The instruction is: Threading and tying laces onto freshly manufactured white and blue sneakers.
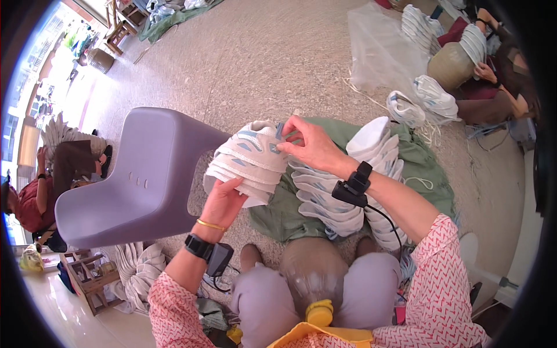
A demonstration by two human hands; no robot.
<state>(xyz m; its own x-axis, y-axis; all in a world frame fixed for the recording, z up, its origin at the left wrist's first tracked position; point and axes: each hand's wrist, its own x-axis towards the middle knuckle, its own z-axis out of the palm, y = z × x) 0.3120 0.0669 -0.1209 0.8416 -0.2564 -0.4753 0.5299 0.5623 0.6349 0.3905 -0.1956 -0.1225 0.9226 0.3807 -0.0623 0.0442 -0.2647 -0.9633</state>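
Note:
A nested stack of off-white shoe uppers (246, 162) with blue-grey patches is held up in front of me, above the near edge of the grey chair. My left hand (226, 202) grips it from below, thumb on the near side and the other fingers hidden. At the stack's upper right, my right hand (316, 148) pinches the edge of the top upper beside a small blue-grey tab (279, 130). More shoe uppers (328, 200) lie in overlapping rows on a green cloth (268, 223), just under my right wrist.
A grey plastic chair (145, 156) stands at left. Between my knees is a large clear jug (313, 269) with a yellow cap. A co-worker's hands (484, 72) hold uppers over another jug at upper right. Another person (32, 200) sits far left, near a wooden stool (90, 278).

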